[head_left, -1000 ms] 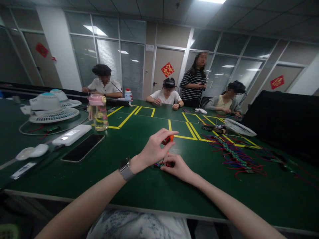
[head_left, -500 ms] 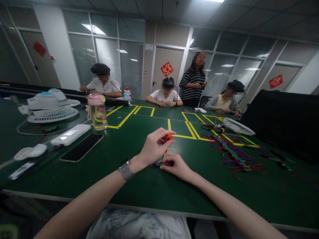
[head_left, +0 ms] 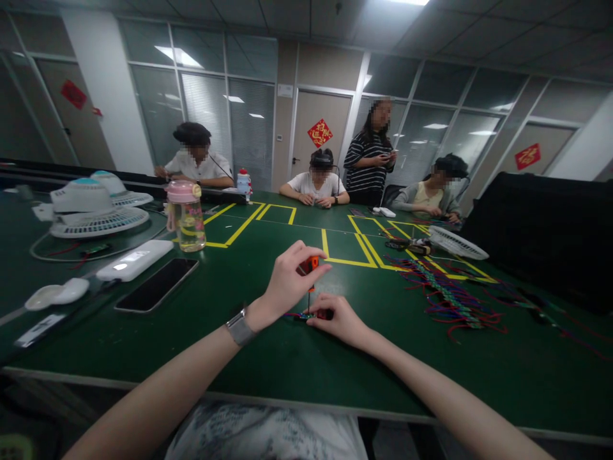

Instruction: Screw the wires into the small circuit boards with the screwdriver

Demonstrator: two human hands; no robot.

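Note:
My left hand point(head_left: 290, 276), with a grey-banded watch point(head_left: 241, 327) on its wrist, is closed around the orange-and-black handle of a screwdriver point(head_left: 314, 262). The thin shaft points almost straight down, its tip at a small circuit board point(head_left: 304, 316) with wires. Low over the green table, my right hand point(head_left: 342, 319) pinches the board's right side between thumb and fingers. Those fingers partly hide the board, so the exact spot where the tip meets it is too small to make out.
Wired boards point(head_left: 453, 297) lie in a bundle at right, near a white fan grille point(head_left: 457, 243) and a black box point(head_left: 541, 243). At left are a phone point(head_left: 157, 285), a white power bank point(head_left: 135, 260), a bottle point(head_left: 190, 223) and white fans point(head_left: 98, 207). Several people are across the table point(head_left: 230, 377).
My left hand has shifted slightly left, and its fingers sit differently on the handle. The screwdriver stands more upright. My right hand stays in place at the board.

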